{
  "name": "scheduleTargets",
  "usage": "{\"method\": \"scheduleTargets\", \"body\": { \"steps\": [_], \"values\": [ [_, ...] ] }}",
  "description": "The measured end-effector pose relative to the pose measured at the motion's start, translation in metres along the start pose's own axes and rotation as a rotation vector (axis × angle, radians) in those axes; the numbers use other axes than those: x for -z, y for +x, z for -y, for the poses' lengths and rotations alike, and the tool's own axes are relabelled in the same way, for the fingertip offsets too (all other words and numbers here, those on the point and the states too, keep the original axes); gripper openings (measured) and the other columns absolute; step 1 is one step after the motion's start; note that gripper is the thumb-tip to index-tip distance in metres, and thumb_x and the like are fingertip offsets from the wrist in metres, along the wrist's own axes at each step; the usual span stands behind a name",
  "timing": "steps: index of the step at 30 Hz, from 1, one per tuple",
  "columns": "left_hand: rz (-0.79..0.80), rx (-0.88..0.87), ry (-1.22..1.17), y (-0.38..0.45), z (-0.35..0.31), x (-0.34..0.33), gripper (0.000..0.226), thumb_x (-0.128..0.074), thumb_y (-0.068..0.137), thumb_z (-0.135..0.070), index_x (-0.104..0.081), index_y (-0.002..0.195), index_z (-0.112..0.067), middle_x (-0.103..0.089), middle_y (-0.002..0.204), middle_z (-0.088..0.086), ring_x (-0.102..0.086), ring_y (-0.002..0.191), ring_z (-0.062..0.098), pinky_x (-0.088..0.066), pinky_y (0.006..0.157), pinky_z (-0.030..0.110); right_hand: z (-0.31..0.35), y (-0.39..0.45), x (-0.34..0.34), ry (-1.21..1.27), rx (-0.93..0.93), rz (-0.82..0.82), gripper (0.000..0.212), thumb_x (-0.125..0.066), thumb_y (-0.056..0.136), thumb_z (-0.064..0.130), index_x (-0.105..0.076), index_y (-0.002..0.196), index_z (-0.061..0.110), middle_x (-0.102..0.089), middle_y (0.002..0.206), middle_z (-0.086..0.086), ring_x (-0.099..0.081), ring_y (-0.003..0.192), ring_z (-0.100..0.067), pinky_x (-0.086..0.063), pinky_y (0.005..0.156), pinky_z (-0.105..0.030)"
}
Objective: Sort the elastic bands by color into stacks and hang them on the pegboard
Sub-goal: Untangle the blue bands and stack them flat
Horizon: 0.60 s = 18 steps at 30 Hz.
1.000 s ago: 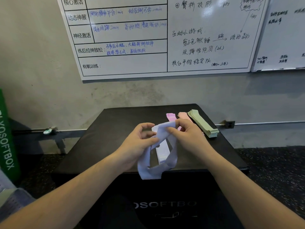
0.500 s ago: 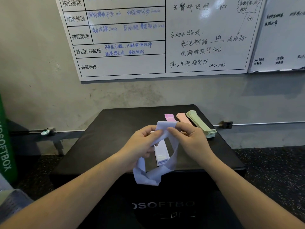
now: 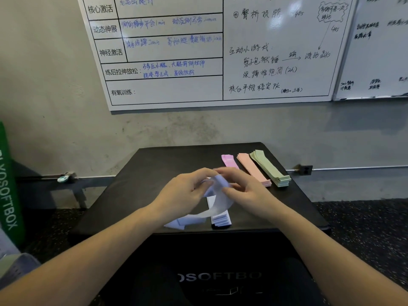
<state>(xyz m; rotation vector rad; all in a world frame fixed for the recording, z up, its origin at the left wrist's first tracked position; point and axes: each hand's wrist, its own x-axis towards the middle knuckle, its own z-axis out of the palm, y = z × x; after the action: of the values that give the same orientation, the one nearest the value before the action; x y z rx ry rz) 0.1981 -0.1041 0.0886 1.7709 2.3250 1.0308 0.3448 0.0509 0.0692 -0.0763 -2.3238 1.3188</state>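
A lavender elastic band (image 3: 217,203) hangs between my hands over a black soft box (image 3: 136,195). My left hand (image 3: 187,191) and my right hand (image 3: 245,191) both pinch its top end; its loose tail lies on the box toward the left. Under it sits a lavender stack (image 3: 220,218) near the front edge. Farther back right lie a magenta band (image 3: 229,161), a pink stack (image 3: 254,170) and a green stack (image 3: 270,168). No pegboard is in view.
A whiteboard (image 3: 198,54) with writing hangs on the grey wall, a second one (image 3: 375,51) to its right. A green soft box (image 3: 8,186) stands at far left. A wall socket (image 3: 305,170) and a rail run behind the box. Dark speckled floor lies on both sides.
My hands have moved closer together and lower with the lavender band. Its hanging loop has swung down and left, so its tail now rests on the box top.
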Motion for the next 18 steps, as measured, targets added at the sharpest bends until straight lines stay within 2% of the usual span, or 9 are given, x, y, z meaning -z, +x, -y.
{"method": "scheduleTargets", "body": {
  "steps": [3, 6, 9, 11, 14, 15, 16, 18],
  "values": [
    [0.016, -0.013, 0.043, -0.003, 0.0, 0.004, 0.022, -0.052, 0.103, -0.031, -0.058, 0.116, -0.048, -0.072, 0.091, -0.008, -0.067, 0.083, 0.018, -0.054, 0.079, 0.046, -0.003, 0.002, -0.002, -0.034, -0.032, -0.03, 0.031, -0.066, 0.095, 0.01, -0.064, 0.121, 0.025, -0.07, 0.108, 0.012, -0.065, 0.109, -0.009, -0.054, 0.098, -0.033],
    [-0.059, -0.005, 0.04, -0.006, -0.002, 0.003, 0.019, -0.055, 0.102, -0.028, -0.056, 0.117, -0.04, -0.072, 0.089, -0.013, -0.066, 0.081, 0.015, -0.053, 0.077, 0.044, -0.003, 0.0, -0.006, -0.078, -0.059, -0.158, 0.017, -0.076, 0.089, 0.022, -0.064, 0.1, 0.029, -0.067, 0.087, 0.011, -0.062, 0.083, -0.004, -0.058, 0.081, -0.033],
    [-0.152, 0.052, -0.068, -0.002, 0.0, 0.002, 0.008, -0.059, 0.1, -0.027, -0.055, 0.103, -0.033, -0.071, 0.087, -0.019, -0.064, 0.076, 0.01, -0.051, 0.073, 0.038, -0.001, -0.004, -0.011, -0.252, 0.0, -0.279, 0.019, -0.076, 0.086, 0.033, -0.058, 0.084, 0.031, -0.06, 0.078, 0.008, -0.056, 0.074, -0.013, -0.051, 0.069, -0.033],
    [-0.194, 0.082, -0.139, 0.001, -0.001, 0.001, 0.009, -0.06, 0.1, -0.026, -0.057, 0.095, -0.032, -0.069, 0.08, -0.022, -0.062, 0.073, 0.005, -0.049, 0.071, 0.033, 0.003, -0.007, -0.016, -0.284, 0.037, -0.268, 0.022, -0.075, 0.086, 0.042, -0.059, 0.083, 0.028, -0.06, 0.074, 0.005, -0.054, 0.069, -0.013, -0.049, 0.065, -0.036],
    [-0.205, 0.1, -0.271, 0.002, -0.008, -0.003, 0.012, -0.056, 0.102, -0.023, -0.058, 0.093, -0.03, -0.066, 0.072, -0.016, -0.059, 0.064, 0.006, -0.052, 0.069, 0.039, 0.011, -0.01, -0.023, -0.194, 0.011, -0.143, 0.016, -0.06, 0.099, 0.04, -0.067, 0.089, 0.029, -0.069, 0.08, 0.011, -0.065, 0.077, -0.01, -0.056, 0.075, -0.039],
    [-0.201, 0.103, -0.301, 0.002, -0.009, -0.004, 0.013, -0.054, 0.103, -0.024, -0.058, 0.093, -0.029, -0.064, 0.07, -0.015, -0.058, 0.064, 0.009, -0.052, 0.069, 0.04, 0.013, -0.01, -0.024, -0.163, -0.004, -0.122, 0.021, -0.054, 0.103, 0.036, -0.068, 0.089, 0.029, -0.071, 0.083, 0.011, -0.068, 0.082, -0.011, -0.057, 0.08, -0.041],
    [-0.195, 0.107, -0.325, 0.003, -0.011, -0.004, 0.013, -0.052, 0.105, -0.025, -0.058, 0.093, -0.029, -0.063, 0.069, -0.015, -0.057, 0.064, 0.01, -0.051, 0.068, 0.04, 0.013, -0.01, -0.023, -0.13, -0.016, -0.121, 0.024, -0.05, 0.105, 0.032, -0.067, 0.09, 0.026, -0.072, 0.085, 0.01, -0.07, 0.085, -0.012, -0.058, 0.084, -0.042],
    [-0.166, 0.107, -0.362, 0.002, -0.015, -0.005, 0.015, -0.049, 0.106, -0.029, -0.057, 0.095, -0.025, -0.06, 0.066, -0.017, -0.055, 0.063, 0.008, -0.048, 0.065, 0.033, 0.012, -0.009, -0.022, -0.03, -0.04, -0.183, 0.01, -0.054, 0.104, 0.028, -0.059, 0.097, 0.024, -0.072, 0.085, 0.002, -0.071, 0.083, -0.015, -0.059, 0.086, -0.042]
  ]
}}
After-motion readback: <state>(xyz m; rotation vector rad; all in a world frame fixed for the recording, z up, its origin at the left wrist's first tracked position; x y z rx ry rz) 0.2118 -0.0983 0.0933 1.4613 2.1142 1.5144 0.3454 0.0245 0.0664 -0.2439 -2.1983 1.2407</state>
